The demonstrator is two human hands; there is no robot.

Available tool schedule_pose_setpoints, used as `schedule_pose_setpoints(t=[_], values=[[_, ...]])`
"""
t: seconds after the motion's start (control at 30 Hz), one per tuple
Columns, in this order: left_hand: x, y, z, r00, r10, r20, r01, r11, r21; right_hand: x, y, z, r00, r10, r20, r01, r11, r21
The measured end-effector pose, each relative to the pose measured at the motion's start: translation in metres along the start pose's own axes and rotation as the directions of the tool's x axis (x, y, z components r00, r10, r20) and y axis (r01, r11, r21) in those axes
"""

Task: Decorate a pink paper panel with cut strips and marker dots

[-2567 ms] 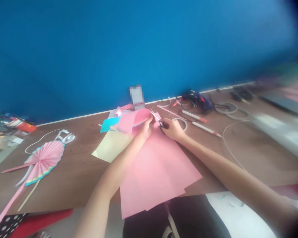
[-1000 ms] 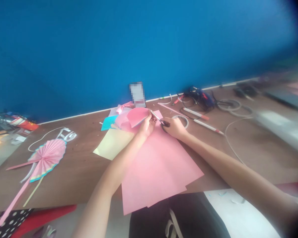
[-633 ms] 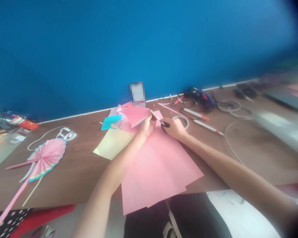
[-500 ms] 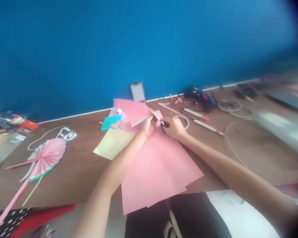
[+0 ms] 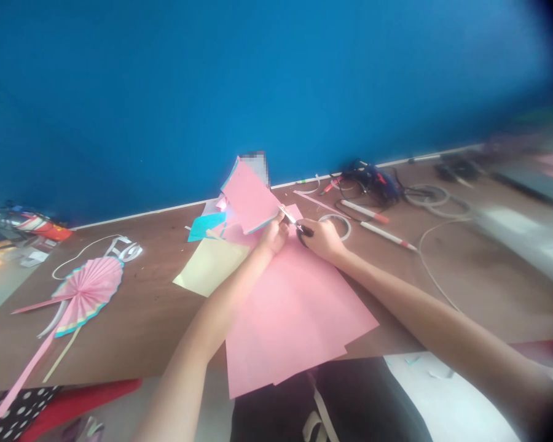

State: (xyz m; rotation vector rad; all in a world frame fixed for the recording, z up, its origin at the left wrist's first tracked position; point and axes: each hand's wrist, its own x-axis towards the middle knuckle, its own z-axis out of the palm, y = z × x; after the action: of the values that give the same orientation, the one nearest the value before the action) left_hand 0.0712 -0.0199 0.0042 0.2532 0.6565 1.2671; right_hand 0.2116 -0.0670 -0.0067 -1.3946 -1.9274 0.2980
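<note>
My left hand (image 5: 275,234) grips the near right corner of a pink paper piece (image 5: 251,196) that has a thin blue edge. This piece tilts up off the table, in front of the wall. In my right hand (image 5: 322,238) is a pair of scissors (image 5: 291,216) with dark handles, the fingers wrapped round them. The blades point left and lie against the paper's edge by my left fingertips; whether they are parted I cannot tell. Large pink sheets (image 5: 286,319) lie beneath both hands and hang over the table's front edge.
A pink pleated paper fan (image 5: 90,285) lies at left. Yellow paper (image 5: 209,264) and blue paper (image 5: 206,227) lie beside the pink sheets. To the right are a tape roll (image 5: 343,226), white-and-red pens (image 5: 387,236), a dark blue corded tool (image 5: 373,183) and a cable (image 5: 424,258).
The far end of the pink paper piece has swung upward and to the right, now covering part of the pixelated object behind it. Both hands have stayed nearly in place.
</note>
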Motion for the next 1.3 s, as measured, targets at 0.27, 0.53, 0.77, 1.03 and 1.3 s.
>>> schedule_pose_setpoints(t=[0.27, 0.53, 0.77, 1.03, 1.3], values=[[0.01, -0.001, -0.009, 0.996, 0.045, 0.075, -0.055, 0.99, 0.128, 0.001, 0.003, -0.006, 0.983, 0.084, -0.163, -0.094, 0.994, -0.054], [0.012, -0.008, -0.009, 0.986, 0.128, 0.106, -0.154, 0.942, 0.298, 0.003, 0.004, -0.01, 0.973, 0.152, -0.176, -0.169, 0.982, -0.086], [0.005, -0.015, -0.006, 0.97, 0.153, 0.19, -0.215, 0.903, 0.372, 0.001, 0.004, -0.013, 0.982, 0.085, -0.168, -0.121, 0.969, -0.215], [-0.027, -0.025, 0.015, 0.992, -0.092, 0.088, 0.056, 0.938, 0.341, 0.004, 0.013, -0.022, 0.965, 0.119, -0.232, -0.163, 0.97, -0.178], [-0.022, 0.012, 0.024, 0.912, 0.275, 0.303, -0.405, 0.499, 0.766, 0.005, 0.018, -0.019, 0.947, 0.138, -0.291, -0.193, 0.966, -0.172]])
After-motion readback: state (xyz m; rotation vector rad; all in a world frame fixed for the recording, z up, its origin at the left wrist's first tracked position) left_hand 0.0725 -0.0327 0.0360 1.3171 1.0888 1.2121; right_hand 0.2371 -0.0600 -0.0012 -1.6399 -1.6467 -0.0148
